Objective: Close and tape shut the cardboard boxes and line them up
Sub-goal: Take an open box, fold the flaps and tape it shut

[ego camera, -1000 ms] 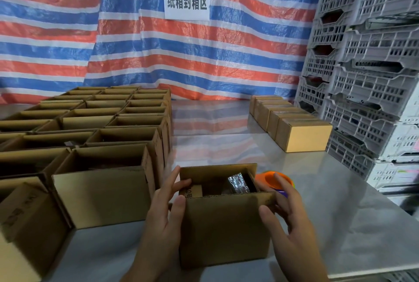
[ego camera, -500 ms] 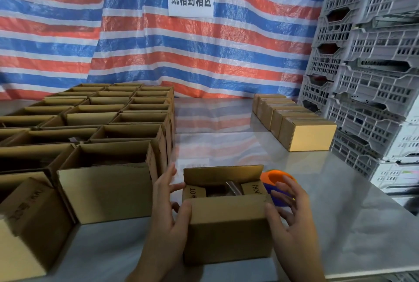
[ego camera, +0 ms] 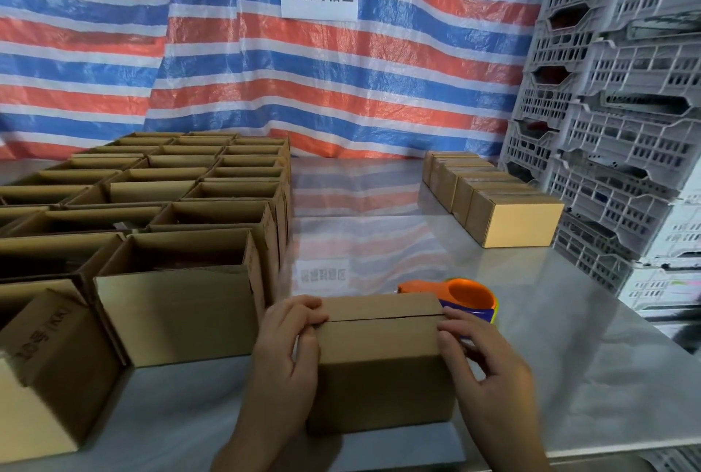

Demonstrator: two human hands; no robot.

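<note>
The brown box stands upright on the bench right in front of me. Its two top flaps are folded flat and meet in a dark seam along the lid. My left hand grips its left end and my right hand its right end. The orange tape dispenser lies just behind it. At left the open boxes stand in tight rows with their flaps up. At far right the closed boxes sit in one line.
</note>
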